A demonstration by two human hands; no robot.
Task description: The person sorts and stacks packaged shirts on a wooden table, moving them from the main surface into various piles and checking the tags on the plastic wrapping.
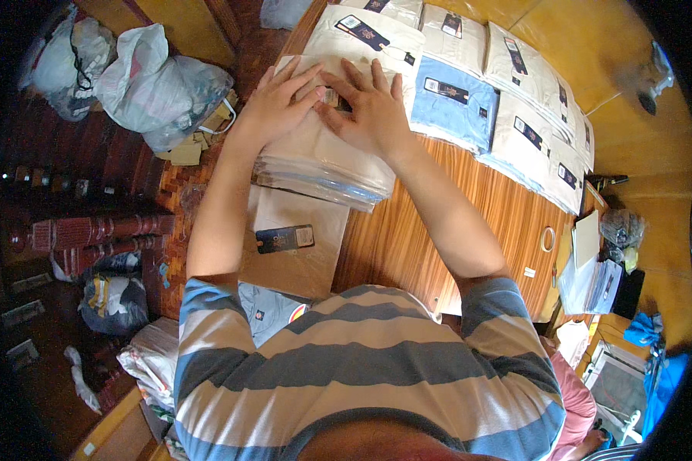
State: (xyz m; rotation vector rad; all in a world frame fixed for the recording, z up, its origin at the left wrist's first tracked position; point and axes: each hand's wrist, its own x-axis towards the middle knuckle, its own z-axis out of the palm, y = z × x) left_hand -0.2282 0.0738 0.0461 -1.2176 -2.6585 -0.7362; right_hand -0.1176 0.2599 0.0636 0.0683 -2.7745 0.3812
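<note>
My left hand (pixel 278 107) rests on a stack of folded garments in clear plastic bags (pixel 323 157), fingers stretched out. Beside it my right hand (pixel 369 107) lies on the same pile with its fingers spread. The thumbs and forefingers nearly meet around a small tag (pixel 331 97), which the hands partly cover. Pale garments make up most of the pile, with a bluish layer low in its side. Nearer to me lies a bagged tan garment (pixel 292 265) with a dark hang tag (pixel 284 239). A grey folded garment (pixel 269 313) shows beneath my chest.
Rows of bagged white garments (pixel 515 58) and a light blue one (pixel 454 104) cover the far right of the wooden table (pixel 430 223). A tape roll (pixel 547 239) lies near its right edge. Stuffed plastic bags (pixel 158 84) stand left. Another person's pink clothing (pixel 575 396) shows lower right.
</note>
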